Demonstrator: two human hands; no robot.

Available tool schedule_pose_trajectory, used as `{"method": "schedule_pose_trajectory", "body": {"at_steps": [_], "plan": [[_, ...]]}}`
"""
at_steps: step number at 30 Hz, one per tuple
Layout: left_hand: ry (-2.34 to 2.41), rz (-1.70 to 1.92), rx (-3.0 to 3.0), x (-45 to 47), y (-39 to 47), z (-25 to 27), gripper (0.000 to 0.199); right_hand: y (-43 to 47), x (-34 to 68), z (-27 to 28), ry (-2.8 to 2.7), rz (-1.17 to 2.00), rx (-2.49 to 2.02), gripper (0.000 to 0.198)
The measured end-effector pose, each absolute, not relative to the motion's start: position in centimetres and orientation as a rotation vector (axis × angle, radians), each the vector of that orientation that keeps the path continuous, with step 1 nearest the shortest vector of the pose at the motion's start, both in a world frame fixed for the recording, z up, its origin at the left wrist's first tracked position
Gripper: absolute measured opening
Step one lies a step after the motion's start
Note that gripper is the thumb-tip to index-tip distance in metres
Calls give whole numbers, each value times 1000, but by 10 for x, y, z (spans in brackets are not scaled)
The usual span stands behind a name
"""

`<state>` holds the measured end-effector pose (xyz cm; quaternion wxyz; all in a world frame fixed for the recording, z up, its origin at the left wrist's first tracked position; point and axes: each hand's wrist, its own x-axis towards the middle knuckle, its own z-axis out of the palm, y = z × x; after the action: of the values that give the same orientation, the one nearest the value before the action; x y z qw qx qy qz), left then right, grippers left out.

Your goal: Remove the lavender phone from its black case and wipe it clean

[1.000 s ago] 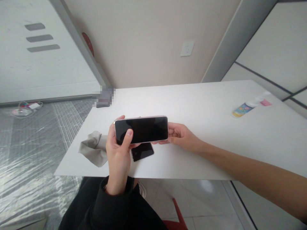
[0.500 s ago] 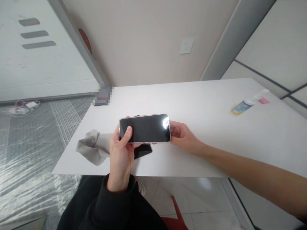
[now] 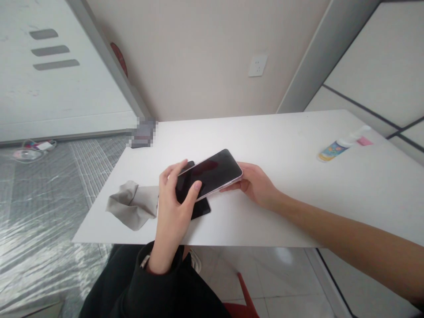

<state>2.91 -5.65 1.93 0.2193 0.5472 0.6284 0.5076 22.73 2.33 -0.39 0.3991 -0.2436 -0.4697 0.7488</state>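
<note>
A smartphone (image 3: pixel 212 172) with a dark screen is tilted above the white table (image 3: pixel 281 145), its right end higher in view. My left hand (image 3: pixel 177 190) grips its left end, thumb and fingers on opposite long edges. At the right end, my right hand (image 3: pixel 253 181) is closed round the phone's edge, some of its fingers underneath. A second black, flat device (image 3: pixel 201 210), partly hidden by the phone and my left hand, lies on the table below. A crumpled grey cloth (image 3: pixel 130 205) rests just left of my left wrist.
A spray bottle (image 3: pixel 341 145) with a colourful label lies towards the table's right end, by a pink item (image 3: pixel 365 141). A blurred-out dark object (image 3: pixel 144 132) is at the far left corner. A red chair (image 3: pixel 243 296) shows below the front edge.
The phone has turned from level to slanted, right end up. My left thumb has moved from over the screen to the lower edge, and my left fingers now show over the upper edge.
</note>
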Motion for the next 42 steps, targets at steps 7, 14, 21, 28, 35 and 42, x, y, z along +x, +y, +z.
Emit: {"method": "schedule_pose_trajectory", "body": {"at_steps": [7,14,21,28,35,42], "plan": [[1857,1084,1863,36,-61,22,65,26,227,-7,-1179,1873,-644,41],[1963,1056,2057,38,-62,20,63,23,229,-7,-1191,1973,-528,41],[1951,952,2292,38,-66,23,75,22,231,-16,-1275,2004,-529,50],[1718,1192,2267,41,-67,24,70,22,232,-12,-1469,1859,-560,50],[1672,1246,2282,41,-68,23,67,21,236,-1,-1638,1723,-566,36],[1626,1134,2497,34,-68,24,66,20,239,3,-1764,1678,-676,44]]}}
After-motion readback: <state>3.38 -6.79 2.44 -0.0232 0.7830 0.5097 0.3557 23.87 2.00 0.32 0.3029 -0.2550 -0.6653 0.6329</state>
